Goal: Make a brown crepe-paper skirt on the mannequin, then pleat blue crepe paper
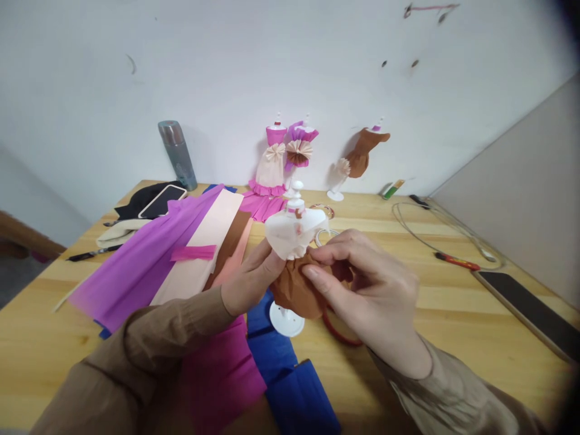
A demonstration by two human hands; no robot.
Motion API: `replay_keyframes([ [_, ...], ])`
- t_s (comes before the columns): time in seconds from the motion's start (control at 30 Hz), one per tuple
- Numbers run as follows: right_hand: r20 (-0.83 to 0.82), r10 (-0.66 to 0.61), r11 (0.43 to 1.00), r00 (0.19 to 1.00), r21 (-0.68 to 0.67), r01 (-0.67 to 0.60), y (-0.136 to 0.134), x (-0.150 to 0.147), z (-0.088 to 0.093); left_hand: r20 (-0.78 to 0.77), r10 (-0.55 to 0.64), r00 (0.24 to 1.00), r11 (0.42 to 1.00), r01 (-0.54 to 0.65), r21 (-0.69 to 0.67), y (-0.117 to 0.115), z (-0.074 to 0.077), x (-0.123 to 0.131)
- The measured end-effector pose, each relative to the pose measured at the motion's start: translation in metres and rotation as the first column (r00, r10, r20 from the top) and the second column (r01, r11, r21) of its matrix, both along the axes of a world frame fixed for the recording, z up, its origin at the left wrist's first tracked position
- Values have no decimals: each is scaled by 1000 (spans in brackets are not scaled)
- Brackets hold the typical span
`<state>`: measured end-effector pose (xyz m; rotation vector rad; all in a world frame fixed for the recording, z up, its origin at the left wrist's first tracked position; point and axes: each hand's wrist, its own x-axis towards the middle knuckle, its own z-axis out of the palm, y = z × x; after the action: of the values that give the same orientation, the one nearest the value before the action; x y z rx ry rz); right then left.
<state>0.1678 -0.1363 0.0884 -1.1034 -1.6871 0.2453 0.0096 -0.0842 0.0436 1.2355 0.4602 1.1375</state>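
Note:
Between my hands stands a small white dress-form mannequin (296,232), slightly tilted, its round base (287,321) over the table. Brown crepe paper (296,290) is gathered around its lower part like a skirt. My left hand (256,272) grips the mannequin at the waist from the left, its fingers partly hidden behind. On the other side my right hand (371,287) pinches the upper edge of the brown paper between thumb and forefinger. Blue crepe paper (294,386) and magenta crepe paper (226,374) lie below the hands.
Three dressed mannequins stand by the wall, including a pink-and-cream one (272,160) and a brown one (362,151). Purple paper (149,266) and cream strips spread left. Around them are a bottle (176,154), a phone (163,201), another phone (528,308) and a cable (401,220).

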Motion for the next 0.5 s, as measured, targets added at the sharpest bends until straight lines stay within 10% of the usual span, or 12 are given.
replay_keyframes([
  [0.5, 5, 40, 995, 999, -89, -39, -1, 3, 4, 21, -68, 997, 997, 68, -46, 0, 7, 1],
])
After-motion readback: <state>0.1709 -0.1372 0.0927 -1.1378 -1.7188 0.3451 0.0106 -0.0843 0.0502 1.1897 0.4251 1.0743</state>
